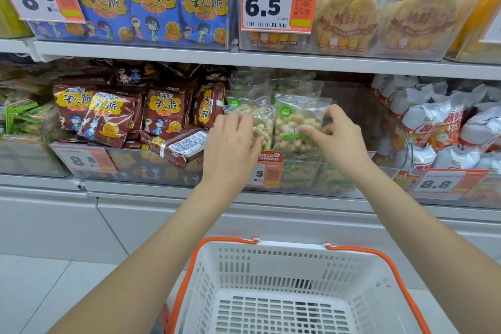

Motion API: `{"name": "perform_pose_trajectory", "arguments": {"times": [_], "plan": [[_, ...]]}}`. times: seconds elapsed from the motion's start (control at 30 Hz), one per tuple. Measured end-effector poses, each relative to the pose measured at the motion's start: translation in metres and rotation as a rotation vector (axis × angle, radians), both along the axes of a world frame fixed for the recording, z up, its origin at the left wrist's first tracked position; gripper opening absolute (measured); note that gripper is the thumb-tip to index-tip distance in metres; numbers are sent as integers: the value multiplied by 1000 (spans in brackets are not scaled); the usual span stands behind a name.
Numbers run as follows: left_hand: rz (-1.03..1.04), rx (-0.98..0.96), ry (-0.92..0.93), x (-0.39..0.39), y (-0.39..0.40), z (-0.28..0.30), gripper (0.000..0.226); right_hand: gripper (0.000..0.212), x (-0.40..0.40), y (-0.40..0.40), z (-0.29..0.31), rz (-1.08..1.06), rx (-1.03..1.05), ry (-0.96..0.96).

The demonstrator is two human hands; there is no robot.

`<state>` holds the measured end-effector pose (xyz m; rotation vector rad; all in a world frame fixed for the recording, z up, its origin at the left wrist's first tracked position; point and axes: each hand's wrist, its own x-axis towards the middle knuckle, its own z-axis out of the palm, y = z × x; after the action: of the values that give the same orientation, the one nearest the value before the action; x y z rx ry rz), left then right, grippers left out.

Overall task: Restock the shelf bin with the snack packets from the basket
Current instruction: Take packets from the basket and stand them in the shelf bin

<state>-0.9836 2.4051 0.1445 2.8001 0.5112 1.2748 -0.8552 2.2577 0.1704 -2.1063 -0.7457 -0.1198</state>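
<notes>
White basket (pixel 284 293) at 6 o'clock sat emptied; left hand (pixel 233 144) and right hand (pixel 340 138), fingers curled, pinched clear snack packets (pixel 295 122) at 12 o'clock in the shelf bin (pixel 360 106); best seated upright, side by side.

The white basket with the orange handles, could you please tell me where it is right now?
In the head view, the white basket sits low at centre right, between the person's forearms, below the clear bin of snack packets.

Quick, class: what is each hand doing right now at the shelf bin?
Left hand: fingers curled on the left clear snack packet, holding it upright.
Right hand: fingers pinch the right clear snack packet.
</notes>
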Motion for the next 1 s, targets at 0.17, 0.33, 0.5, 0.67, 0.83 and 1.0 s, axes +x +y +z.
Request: {"name": "perform_pose_trajectory", "arguments": {"times": [0.17,0.33,0.5,0.67,0.83,1.0], "plan": [[-25,126,116,4,-6,-8,47,30,4,9,6,-35,83,-63],[6,105,204,3,-5,-11,58,40,2,7,-12,-83,-57,-44],[-83,199,180,3,-14,-10,49,36,-10,9,-16,-151,82,-112],[-234,328,287,10,-24,-25,50,35,-11,12,-19,-138,-18,-112],[-204,258,274,15,-28,-32,48,41,-7,8,-15,-8,-117,-64],[-224,241,303,10,-29,-31,54,45,-4,7,-11,19,-109,-1]]}}
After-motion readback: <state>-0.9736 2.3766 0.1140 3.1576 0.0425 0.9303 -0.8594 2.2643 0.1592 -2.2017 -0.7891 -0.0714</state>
